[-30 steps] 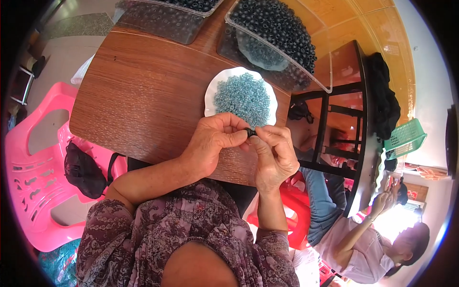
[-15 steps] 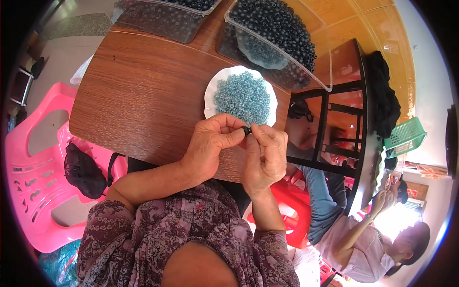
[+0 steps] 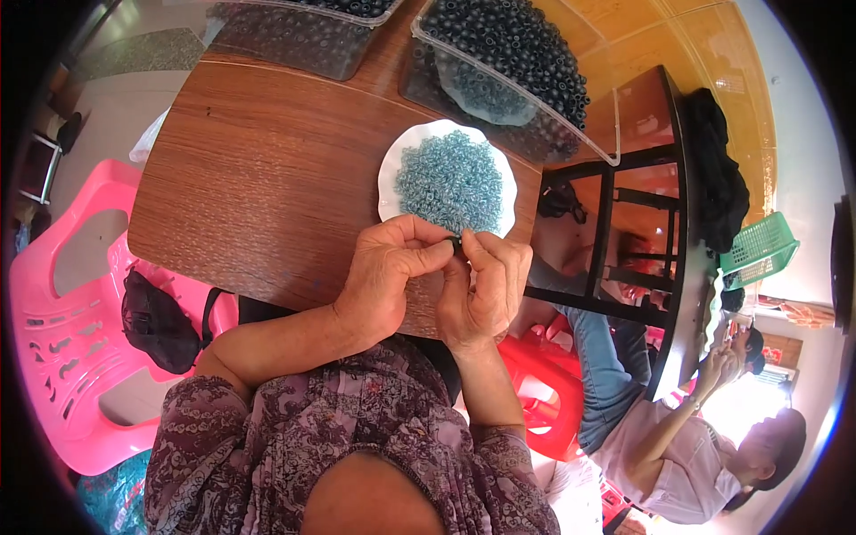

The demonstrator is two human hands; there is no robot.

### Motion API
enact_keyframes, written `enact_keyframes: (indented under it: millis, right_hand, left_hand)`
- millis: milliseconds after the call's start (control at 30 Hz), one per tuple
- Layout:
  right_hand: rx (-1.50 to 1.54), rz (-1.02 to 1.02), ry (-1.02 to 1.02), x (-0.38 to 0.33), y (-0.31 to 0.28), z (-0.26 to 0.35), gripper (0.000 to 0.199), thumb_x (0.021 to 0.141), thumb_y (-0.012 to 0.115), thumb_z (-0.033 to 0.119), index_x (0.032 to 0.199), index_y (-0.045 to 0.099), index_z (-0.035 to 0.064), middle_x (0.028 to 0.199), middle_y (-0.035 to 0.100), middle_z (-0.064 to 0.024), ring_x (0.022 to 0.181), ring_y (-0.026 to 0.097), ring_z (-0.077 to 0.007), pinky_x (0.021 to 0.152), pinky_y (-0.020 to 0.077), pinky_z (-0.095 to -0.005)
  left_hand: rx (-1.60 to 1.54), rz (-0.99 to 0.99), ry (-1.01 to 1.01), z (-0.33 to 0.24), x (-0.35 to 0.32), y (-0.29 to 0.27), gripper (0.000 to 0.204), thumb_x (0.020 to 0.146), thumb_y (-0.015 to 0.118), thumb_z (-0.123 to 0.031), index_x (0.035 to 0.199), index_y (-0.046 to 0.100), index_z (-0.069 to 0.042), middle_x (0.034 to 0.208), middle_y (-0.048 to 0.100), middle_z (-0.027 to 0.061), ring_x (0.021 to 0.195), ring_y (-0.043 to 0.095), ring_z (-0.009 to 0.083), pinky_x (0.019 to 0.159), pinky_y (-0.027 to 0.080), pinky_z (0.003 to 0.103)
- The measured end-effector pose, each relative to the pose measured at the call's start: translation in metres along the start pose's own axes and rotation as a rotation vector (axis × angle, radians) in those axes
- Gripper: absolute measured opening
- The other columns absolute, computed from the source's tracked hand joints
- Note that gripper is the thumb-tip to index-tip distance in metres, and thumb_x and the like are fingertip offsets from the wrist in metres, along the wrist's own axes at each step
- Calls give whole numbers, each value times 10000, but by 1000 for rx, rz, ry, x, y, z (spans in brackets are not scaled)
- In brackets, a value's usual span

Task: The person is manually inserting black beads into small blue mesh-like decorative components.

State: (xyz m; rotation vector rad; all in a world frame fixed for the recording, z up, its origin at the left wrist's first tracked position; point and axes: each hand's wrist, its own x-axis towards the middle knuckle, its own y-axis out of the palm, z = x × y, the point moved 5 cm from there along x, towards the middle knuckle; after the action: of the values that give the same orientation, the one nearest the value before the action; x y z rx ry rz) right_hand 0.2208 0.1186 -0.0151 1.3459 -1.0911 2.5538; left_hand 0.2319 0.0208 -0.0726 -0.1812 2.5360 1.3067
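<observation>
My left hand (image 3: 385, 272) and my right hand (image 3: 486, 290) meet just in front of a white scalloped plate (image 3: 387, 185). Between their fingertips is a small black ring-like part (image 3: 456, 243), mostly covered by the fingers. The left thumb and index finger pinch it from one side, while the right fingers close on its other side. Whether the right fingertips also hold a second small piece, I cannot tell. A heap of tiny translucent blue-green rings (image 3: 448, 183) fills the plate.
Behind the plate stands a clear bin of black ring-like parts (image 3: 513, 58), with another clear bin (image 3: 290, 40) to its left. Both sit on the wooden table (image 3: 259, 169). A pink chair (image 3: 67, 343) holds a black bag (image 3: 160, 321). At right, another person (image 3: 682, 455) sits by a dark table.
My right hand has shifted slightly left and turned in toward the left hand. The black part now shows less between the fingertips.
</observation>
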Motion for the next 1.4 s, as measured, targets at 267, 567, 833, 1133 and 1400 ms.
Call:
enact_keyframes:
  millis: [267, 567, 833, 1133, 1400]
  right_hand:
    - [56, 11, -70, 5, 10, -11, 301, 585, 716, -66, 867, 627, -12, 802, 589, -111, 690, 537, -255, 591, 432, -333]
    - [147, 46, -157, 8, 11, -8, 332, 565, 651, -109, 889, 617, -44, 804, 575, -127, 667, 525, -262, 559, 436, -328]
    - [280, 53, 189, 3, 15, -12, 385, 600, 673, -116, 963, 629, 4, 857, 592, -108, 760, 535, -254, 642, 433, -324]
    - [205, 29, 0, 12, 12, -7, 330, 556, 686, -95, 876, 637, -32, 813, 591, -114, 709, 539, -259, 638, 431, -340]
    - [124, 56, -159, 8, 17, -6, 271, 570, 701, -20, 832, 636, -33, 801, 602, -109, 718, 547, -246, 602, 430, -324]
  left_hand:
    - [32, 2, 50, 3, 9, -13, 102, 844, 589, 6, 940, 593, 39, 899, 633, 74, 824, 592, 104, 776, 460, 220]
    - [42, -26, 95, -2, 8, -9, 87, 831, 607, -2, 911, 609, 31, 854, 634, 65, 790, 589, 101, 745, 469, 222]
    - [27, -5, 28, -13, 5, -11, 130, 836, 600, -21, 948, 615, 43, 873, 633, 67, 822, 582, 108, 773, 458, 233]
    - [39, 5, 48, -14, 4, -14, 129, 859, 580, -45, 946, 612, 44, 891, 630, 69, 839, 582, 114, 786, 449, 239]
    - [76, 9, 91, -7, 5, -21, 139, 874, 578, -63, 953, 604, 49, 914, 632, 72, 843, 584, 120, 799, 454, 250]
